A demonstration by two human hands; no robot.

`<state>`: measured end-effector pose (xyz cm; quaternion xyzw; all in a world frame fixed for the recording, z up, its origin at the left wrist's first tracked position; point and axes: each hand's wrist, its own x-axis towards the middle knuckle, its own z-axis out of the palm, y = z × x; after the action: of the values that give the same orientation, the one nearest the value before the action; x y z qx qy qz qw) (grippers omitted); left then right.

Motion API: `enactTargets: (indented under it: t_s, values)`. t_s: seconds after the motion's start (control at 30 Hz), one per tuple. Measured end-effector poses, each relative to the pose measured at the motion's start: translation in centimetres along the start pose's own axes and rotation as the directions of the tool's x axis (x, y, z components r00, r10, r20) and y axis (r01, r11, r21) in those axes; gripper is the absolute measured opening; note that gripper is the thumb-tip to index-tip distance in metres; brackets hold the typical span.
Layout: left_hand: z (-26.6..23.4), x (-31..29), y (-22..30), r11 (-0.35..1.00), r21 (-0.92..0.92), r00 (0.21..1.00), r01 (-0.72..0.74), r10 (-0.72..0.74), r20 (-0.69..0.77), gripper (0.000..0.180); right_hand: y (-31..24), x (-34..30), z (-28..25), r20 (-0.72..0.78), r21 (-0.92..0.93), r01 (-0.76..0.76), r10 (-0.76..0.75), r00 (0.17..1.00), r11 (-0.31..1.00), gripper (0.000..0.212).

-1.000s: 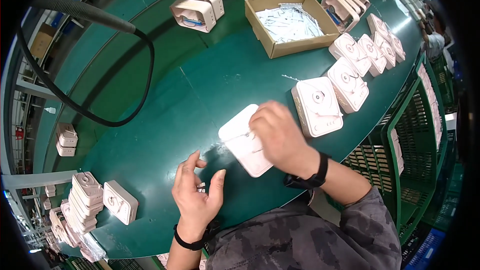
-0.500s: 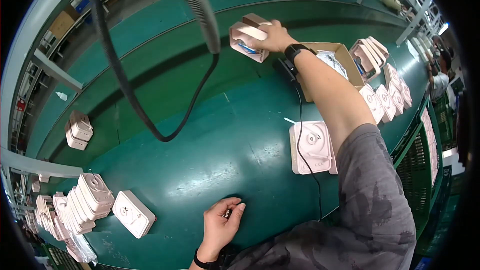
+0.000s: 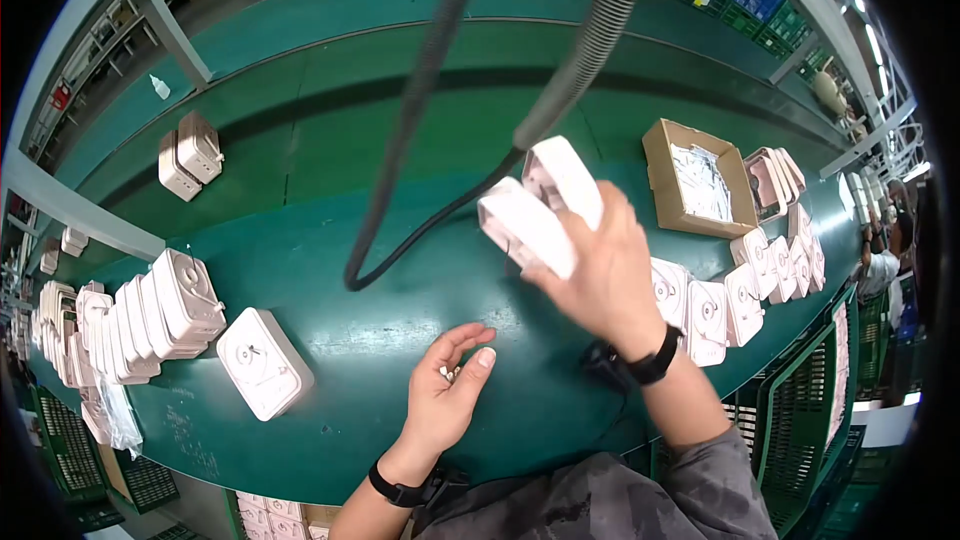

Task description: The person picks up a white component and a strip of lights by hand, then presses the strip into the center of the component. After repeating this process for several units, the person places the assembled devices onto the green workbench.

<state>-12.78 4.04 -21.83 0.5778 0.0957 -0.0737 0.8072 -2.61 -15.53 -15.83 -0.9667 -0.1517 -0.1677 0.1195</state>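
Observation:
My right hand (image 3: pixel 612 275) grips two pale pink plastic housings side by side above the middle of the table, a farther housing (image 3: pixel 572 180) and a nearer housing (image 3: pixel 535 238). They are slightly blurred, and their hollow sides show in part. Low in the centre, my left hand (image 3: pixel 442 400) is turned palm up with its fingers curled round a few small whitish pieces (image 3: pixel 449 374); their exact kind is too small to tell. A single pink housing (image 3: pixel 262 365) with a round disc and an arm on its face lies to the left of that hand.
Rows of pink housings (image 3: pixel 180 305) stand at the left. More housings (image 3: pixel 708 320) line the right side, by a cardboard box (image 3: pixel 690 223) holding white packets. A ribbed grey hose (image 3: pixel 600 30) and a looping black cable (image 3: pixel 390 200) hang over the green table (image 3: pixel 370 310). Green crates (image 3: pixel 800 400) stand at right.
My right hand has come back from beside the box toward me, carrying the two housings. The view has shifted. My left hand still cups the small pieces.

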Motion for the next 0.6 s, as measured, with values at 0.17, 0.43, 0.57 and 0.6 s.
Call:
enactTargets:
  t_s: [0.17,0.43,0.57,0.6]
  values:
    - [1.0,-0.9,1.3,0.991,-0.130,0.999,0.024,-0.020,0.033,0.028,-5.6,-7.1,-2.0,0.101,0.136,0.007,-0.021,0.995,0.991,0.078]
    - [-4.8,-5.0,1.4,0.997,0.028,0.998,0.068,-0.068,-0.010,0.026,-3.5,-10.7,-2.1,0.032,0.380,-0.008,-0.004,0.999,0.925,0.068]
    - [-11.4,-5.0,1.8,0.979,-0.156,0.983,0.128,-0.147,-0.114,0.023,-2.4,-11.4,-3.3,0.040,0.059,-0.108,0.106,0.994,0.992,0.057]
    - [-12.1,-5.2,1.8,0.985,-0.143,0.964,0.098,-0.130,-0.232,0.022,-2.8,-12.0,-3.3,0.063,0.046,-0.041,0.038,0.997,0.998,0.055]
